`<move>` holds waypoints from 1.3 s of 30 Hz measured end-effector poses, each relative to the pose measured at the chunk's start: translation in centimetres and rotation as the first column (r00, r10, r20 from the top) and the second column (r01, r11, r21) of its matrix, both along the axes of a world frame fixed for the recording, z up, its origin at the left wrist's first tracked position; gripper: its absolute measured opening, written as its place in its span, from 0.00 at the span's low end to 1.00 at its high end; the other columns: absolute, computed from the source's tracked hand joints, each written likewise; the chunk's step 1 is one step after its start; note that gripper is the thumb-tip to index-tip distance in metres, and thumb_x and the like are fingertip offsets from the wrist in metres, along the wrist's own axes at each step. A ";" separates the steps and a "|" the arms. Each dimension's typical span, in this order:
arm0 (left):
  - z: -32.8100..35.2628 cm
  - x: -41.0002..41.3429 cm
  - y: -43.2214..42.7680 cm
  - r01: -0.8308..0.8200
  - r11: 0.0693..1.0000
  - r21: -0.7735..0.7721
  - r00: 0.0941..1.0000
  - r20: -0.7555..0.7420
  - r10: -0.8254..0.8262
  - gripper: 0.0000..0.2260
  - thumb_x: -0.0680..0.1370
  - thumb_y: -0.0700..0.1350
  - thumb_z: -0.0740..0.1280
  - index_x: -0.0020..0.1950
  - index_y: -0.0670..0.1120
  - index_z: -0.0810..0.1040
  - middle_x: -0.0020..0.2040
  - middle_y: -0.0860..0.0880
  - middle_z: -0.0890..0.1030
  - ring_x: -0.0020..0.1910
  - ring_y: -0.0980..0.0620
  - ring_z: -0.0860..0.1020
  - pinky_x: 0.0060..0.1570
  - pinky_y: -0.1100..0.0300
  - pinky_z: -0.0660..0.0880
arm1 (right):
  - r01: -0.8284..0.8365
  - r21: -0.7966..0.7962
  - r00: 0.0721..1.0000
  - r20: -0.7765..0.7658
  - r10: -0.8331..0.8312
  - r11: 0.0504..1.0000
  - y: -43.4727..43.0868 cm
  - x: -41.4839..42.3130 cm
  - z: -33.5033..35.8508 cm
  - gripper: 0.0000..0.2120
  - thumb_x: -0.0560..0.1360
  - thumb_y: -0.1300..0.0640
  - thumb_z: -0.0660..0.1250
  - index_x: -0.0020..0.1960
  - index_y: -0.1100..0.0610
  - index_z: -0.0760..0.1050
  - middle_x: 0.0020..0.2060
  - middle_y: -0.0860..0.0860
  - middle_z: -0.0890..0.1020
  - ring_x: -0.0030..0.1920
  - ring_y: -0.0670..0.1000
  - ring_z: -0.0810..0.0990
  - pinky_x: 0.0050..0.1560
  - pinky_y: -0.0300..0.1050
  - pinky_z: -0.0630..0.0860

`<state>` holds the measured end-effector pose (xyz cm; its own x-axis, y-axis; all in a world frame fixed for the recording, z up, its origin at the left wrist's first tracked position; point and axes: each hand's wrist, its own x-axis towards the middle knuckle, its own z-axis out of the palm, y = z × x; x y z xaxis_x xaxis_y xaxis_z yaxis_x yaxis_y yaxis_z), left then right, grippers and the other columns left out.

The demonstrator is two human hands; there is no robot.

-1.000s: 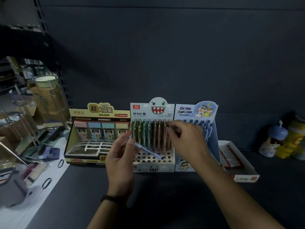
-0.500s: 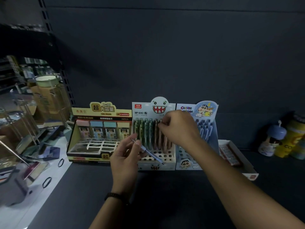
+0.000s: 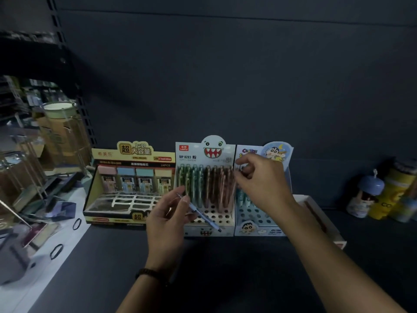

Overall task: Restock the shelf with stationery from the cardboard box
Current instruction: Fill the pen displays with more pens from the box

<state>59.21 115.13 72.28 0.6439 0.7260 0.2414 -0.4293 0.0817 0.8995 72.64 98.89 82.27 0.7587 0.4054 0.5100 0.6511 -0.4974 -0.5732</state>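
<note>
The left hand [image 3: 167,222] hovers over the dark shelf [image 3: 225,267] before the monster-face display box [image 3: 191,152], whose empty front holes likely await stock, and pinches a pale blue pen [image 3: 204,215] slantwise, apparently ready to slot in. The right hand [image 3: 261,184] is curled in at the tops of the pink pens [image 3: 216,186] standing in the back rows, perhaps tidying them; whether it grips one I cannot tell.

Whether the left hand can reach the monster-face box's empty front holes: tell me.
Probably yes. The left hand, holding a pen, hovers just before the monster-face box; its front holes lie uncovered, and the right hand is farther back.
</note>
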 end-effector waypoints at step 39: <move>2.0 4.3 -11.3 0.173 0.941 0.292 0.978 -0.163 -0.130 0.09 0.76 0.36 0.77 0.51 0.49 0.89 0.46 0.51 0.89 0.48 0.51 0.87 0.53 0.52 0.85 | 0.287 0.771 0.827 -0.499 0.258 0.568 -9.7 -0.2 -4.5 0.07 0.77 0.64 0.76 0.55 0.57 0.86 0.43 0.59 0.86 0.44 0.54 0.86 0.47 0.47 0.84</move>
